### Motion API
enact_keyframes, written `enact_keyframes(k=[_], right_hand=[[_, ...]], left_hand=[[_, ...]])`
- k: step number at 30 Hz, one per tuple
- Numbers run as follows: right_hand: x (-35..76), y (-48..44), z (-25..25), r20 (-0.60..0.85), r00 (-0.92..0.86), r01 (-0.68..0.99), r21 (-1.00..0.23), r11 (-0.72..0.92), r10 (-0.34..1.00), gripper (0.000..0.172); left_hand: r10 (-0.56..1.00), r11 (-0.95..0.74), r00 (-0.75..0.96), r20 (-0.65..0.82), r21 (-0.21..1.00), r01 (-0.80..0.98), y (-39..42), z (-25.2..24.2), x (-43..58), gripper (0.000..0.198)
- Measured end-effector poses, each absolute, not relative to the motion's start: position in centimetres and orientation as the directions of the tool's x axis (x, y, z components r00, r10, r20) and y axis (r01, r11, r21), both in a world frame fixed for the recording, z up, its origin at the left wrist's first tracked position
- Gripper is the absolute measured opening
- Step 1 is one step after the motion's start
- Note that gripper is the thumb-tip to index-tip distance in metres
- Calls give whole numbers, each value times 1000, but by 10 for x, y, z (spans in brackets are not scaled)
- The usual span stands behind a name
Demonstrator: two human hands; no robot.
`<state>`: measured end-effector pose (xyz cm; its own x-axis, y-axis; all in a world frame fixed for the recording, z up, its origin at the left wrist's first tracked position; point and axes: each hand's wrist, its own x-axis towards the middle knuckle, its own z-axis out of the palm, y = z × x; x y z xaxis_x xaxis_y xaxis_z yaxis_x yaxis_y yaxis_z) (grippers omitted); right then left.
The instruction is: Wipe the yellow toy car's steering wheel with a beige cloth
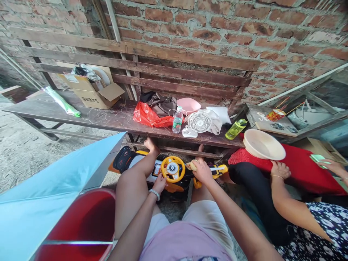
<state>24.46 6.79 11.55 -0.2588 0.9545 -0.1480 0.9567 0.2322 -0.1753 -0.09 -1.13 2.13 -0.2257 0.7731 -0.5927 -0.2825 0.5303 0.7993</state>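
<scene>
Head view, yellow steering wheel (173, 168), at left grip (160, 183)

Long dark wooden counter (108, 118): packet (62, 102) near the left end, open box (91, 98) beside it; right of centre, red bag (149, 116), pink bowl (189, 105), bottle (177, 124), fan (199, 122); green bottle (236, 129) at the front right corner.

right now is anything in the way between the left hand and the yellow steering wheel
Nothing visible is: the left hand is right at the lower-left rim of the yellow steering wheel. The right hand, with a small tan item in its fingers, is off to the wheel's right, not between them.
</scene>
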Motion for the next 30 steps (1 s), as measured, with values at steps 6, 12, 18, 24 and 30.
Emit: enact_keyframes(k=[6, 12, 18, 24, 30], right_hand=[[250, 99, 111, -212, -74, 960, -279, 12, 974, 35], [250, 117, 96, -253, 93, 948, -272, -163, 963, 34], [261, 109, 81, -133, 63, 991, -107, -78, 989, 37], [322, 101, 79, -71, -2, 1000, 0, 2, 997, 38], [389, 102, 84, -28, 205, 917, -344, -202, 978, 49]], left_hand=[[771, 532, -237, -591, 803, -269, -11, 24, 0, 38], [767, 528, -230, -600, 792, -305, -11, 24, 0, 36], [764, 539, -230, -603, 792, -286, -11, 21, -1, 37], [755, 530, -253, -605, 790, -308, -11, 19, 1, 39], [750, 532, -266, -606, 791, -302, -8, 13, 5, 35]])
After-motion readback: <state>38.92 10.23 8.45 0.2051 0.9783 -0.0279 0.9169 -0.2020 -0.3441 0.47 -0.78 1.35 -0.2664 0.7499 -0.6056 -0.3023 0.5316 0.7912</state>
